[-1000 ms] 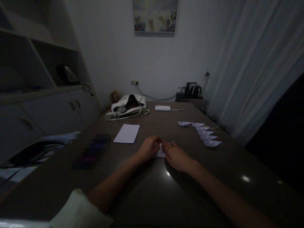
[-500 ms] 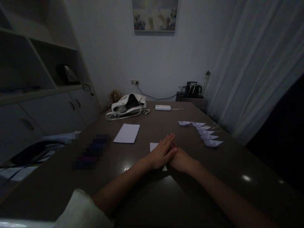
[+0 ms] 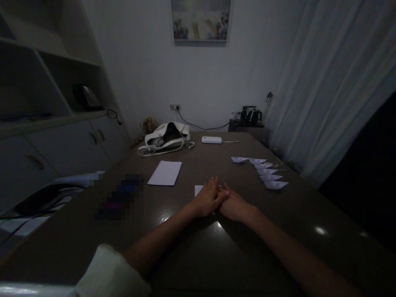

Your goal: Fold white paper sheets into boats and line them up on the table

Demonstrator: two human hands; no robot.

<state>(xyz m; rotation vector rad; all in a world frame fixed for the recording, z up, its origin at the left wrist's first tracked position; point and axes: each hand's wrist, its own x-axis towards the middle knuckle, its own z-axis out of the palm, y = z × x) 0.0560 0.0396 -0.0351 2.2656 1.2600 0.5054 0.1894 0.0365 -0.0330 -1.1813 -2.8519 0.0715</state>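
A small white sheet of folded paper (image 3: 198,189) lies on the table, mostly hidden under my hands; its upper left corner and a small tip at the lower edge show. My left hand (image 3: 205,202) lies flat across it, fingers stretched forward and its thumb resting over the right fingers. Beside it, my right hand (image 3: 235,205) presses down from the right with its fingers laid out, partly covered by the left hand. To the right stand several folded paper boats (image 3: 274,185) in a line. A stack of white paper (image 3: 165,173) rests to the left.
Toward the far end of the brown table (image 3: 192,255) are an open white handbag (image 3: 168,138) and a white power bank (image 3: 211,140) with a short cable. A blurred dark object (image 3: 119,197) lies at the left. A curtain (image 3: 328,82) hangs on the right.
My fingers were pinching at the paper's upper part a second ago. The left hand then came over the right, flattened, and has since shifted slightly left and down.
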